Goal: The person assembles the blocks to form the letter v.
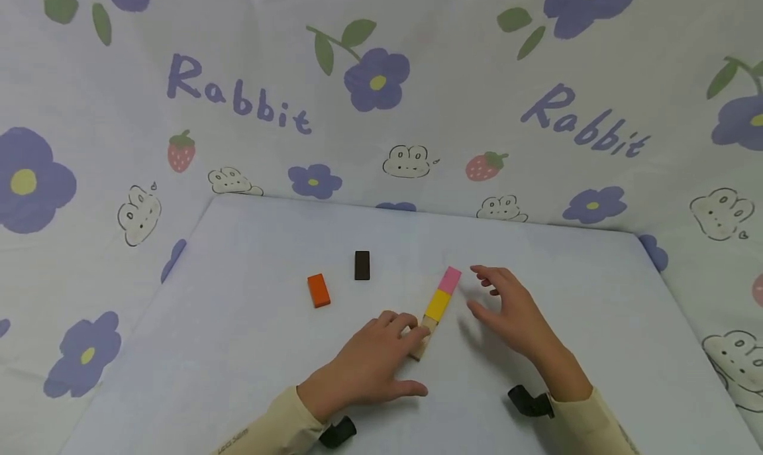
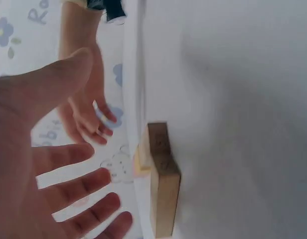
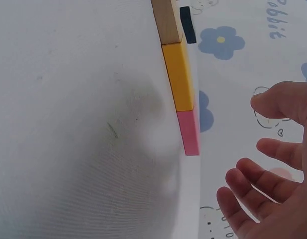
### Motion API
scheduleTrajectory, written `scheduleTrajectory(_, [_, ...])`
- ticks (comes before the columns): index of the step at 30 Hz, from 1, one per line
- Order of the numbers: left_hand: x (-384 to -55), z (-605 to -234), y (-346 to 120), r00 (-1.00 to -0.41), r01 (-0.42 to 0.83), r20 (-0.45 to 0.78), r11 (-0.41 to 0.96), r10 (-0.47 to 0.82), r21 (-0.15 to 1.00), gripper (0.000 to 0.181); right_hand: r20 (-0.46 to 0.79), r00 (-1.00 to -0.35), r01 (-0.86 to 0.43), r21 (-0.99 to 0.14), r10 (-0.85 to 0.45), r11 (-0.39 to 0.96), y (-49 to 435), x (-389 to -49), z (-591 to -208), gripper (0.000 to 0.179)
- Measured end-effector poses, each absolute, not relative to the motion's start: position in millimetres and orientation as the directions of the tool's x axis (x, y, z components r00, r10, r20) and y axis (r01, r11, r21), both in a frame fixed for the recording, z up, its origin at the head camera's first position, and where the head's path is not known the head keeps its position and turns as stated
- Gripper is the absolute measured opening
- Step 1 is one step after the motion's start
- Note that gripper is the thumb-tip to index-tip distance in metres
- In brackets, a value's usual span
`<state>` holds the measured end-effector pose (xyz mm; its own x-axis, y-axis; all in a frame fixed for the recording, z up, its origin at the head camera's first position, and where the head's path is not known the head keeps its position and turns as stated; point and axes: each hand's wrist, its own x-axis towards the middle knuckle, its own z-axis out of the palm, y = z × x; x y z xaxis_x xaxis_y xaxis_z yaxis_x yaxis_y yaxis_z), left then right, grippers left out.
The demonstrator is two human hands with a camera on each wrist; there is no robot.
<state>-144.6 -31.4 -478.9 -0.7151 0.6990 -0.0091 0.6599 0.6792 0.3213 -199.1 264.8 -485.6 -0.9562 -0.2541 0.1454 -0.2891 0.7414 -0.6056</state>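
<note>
From my remote station I read the tabletop [image 1: 238, 349] left to right. The orange block [image 1: 318, 290] lies flat in the left half, in from the left edge. To its right, and closer to the far edge, lies the dark brown block [image 1: 362, 265], well apart from the row.

Next I see the left hand [image 1: 366, 365], coming in over the near part of the tabletop from a cream sleeve [image 1: 268, 425]. Its fingers are spread, the thumb held well away; I see it gripping nothing. From the head its fingertips cover part of the row's near end, and I cannot tell whether they touch the wood.

That row slants toward the far edge, its blocks end to end: plain wooden block [image 3: 167, 22], yellow block [image 1: 438, 306], pink block [image 1: 450, 280]. My left wrist view also shows a second plain wooden block [image 2: 166, 204] just beside the near end, set at an angle.

Rightmost, the right hand [image 1: 512, 309] hangs just beyond the pink block, on the side of the tabletop's right edge. It is loosely open, thumb apart from the lightly bent fingers, with nothing in it.
</note>
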Motion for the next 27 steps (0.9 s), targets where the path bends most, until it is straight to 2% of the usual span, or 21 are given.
scheduleTrajectory(8, [-156.4,-470.7,-66.1,-0.837,0.516,0.149,0.669,0.526,0.536,0.085,0.154,-0.955,-0.296,-0.570,-0.254,0.766,261.1,-182.2,-483.6,0.061])
scheduleTrajectory(13, [-171.4,-470.7,-102.3,-0.898,0.432,0.210,0.681,0.386,0.592,0.088,0.184,-0.939,-0.344,-0.537,-0.291,0.770,255.0,-172.2,-478.4,0.059])
scheduleTrajectory(19, [-187.3,-476.1,-141.2,-0.934,0.356,0.219,0.697,0.282,0.623,0.088,0.216,-0.925,-0.381,-0.522,-0.314,0.763,250.0,-165.1,-475.7,0.060])
scheduleTrajectory(27, [-195.2,-485.9,-163.5,-0.956,0.291,0.161,0.699,0.247,0.653,0.085,0.209,-0.921,-0.389,-0.514,-0.328,0.765,247.4,-155.8,-476.9,0.061])
